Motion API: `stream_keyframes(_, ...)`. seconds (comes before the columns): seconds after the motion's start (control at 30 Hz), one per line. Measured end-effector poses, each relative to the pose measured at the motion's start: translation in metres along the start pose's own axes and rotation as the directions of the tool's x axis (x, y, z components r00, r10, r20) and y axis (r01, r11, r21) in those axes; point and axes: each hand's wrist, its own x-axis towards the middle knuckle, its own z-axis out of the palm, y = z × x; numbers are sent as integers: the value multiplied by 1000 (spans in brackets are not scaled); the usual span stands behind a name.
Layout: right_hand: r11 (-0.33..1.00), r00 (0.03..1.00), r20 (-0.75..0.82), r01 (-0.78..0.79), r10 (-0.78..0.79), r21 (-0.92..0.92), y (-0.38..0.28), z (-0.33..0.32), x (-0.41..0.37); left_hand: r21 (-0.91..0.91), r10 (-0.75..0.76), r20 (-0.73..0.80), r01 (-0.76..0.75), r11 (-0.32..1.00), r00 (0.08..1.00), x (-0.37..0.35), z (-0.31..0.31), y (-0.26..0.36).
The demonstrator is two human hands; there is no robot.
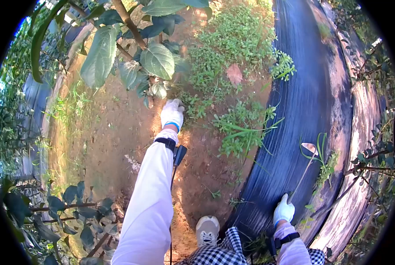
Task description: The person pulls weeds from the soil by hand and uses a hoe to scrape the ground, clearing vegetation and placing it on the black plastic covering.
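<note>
My left hand (172, 113), in a white glove, reaches out to the weeds (196, 107) at the edge of the bare soil, its fingers curled down at them; whether it grips a plant I cannot tell. A white sleeve and a black wrist strap with a small device (178, 154) lead back from it. My right hand (284, 210), also gloved, is closed on the thin handle of a small hoe (309, 149), whose blade rests low over the black ground sheet (301, 88).
A leafy branch (131, 53) hangs just above the left hand. Green weeds (241, 128) spread along the edge of the black sheet. More leafy twigs (69, 212) stand at the lower left. My shoe (207, 229) rests on the soil.
</note>
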Motion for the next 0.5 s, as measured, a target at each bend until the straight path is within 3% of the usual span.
stream_keyframes(0.1,996,1000,-20,-4,2,-86,-5,-2,-3,-161,74,-40,-79,984,996,3,3,1)
stream_keyframes(0.13,998,1000,-5,16,-16,-62,1,0,1,-103,-84,-63,78,992,994,-3,-13,28)
stream_keyframes(0.23,993,997,-48,55,-60,-103,18,7,15,153,-2,49,-6,988,999,8,-21,50)
stream_keyframes(0.37,983,998,-42,34,-42,-182,6,0,4,233,104,290,-175,957,951,26,-14,43)
stream_keyframes(0.4,983,999,-26,24,-29,-182,3,-2,3,284,138,255,-211,935,957,22,-5,38)
stream_keyframes(0.43,983,1000,-12,13,-15,-181,1,-2,2,241,219,177,-258,936,959,17,0,31)
stream_keyframes(0.5,983,1000,-24,11,-16,-185,-2,-2,3,54,402,177,-417,907,898,13,4,12)
